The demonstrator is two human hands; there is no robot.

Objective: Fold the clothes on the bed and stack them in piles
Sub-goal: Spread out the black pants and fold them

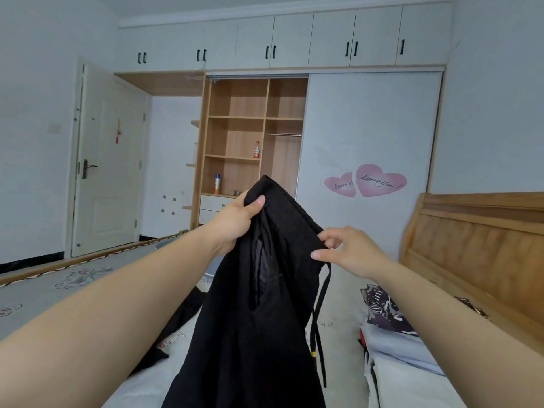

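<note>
A pair of black trousers (265, 313) with a dangling drawstring hangs in front of me above the bed (44, 293). My left hand (238, 222) grips the waistband at its upper left corner, thumb on the front of the cloth. My right hand (350, 251) pinches the waistband's right edge between thumb and fingertips, lower than the left. The trouser legs drop out of the frame at the bottom. A pile of folded clothes (394, 346) lies on the bed at the lower right, with a black-and-white patterned garment (382, 310) on top.
Another dark garment (179, 316) lies on the bed behind the trousers. A wooden headboard (477, 248) stands at the right. An open wardrobe (250, 134) with shelves and a sliding door faces me; a white room door (109, 160) is at the left.
</note>
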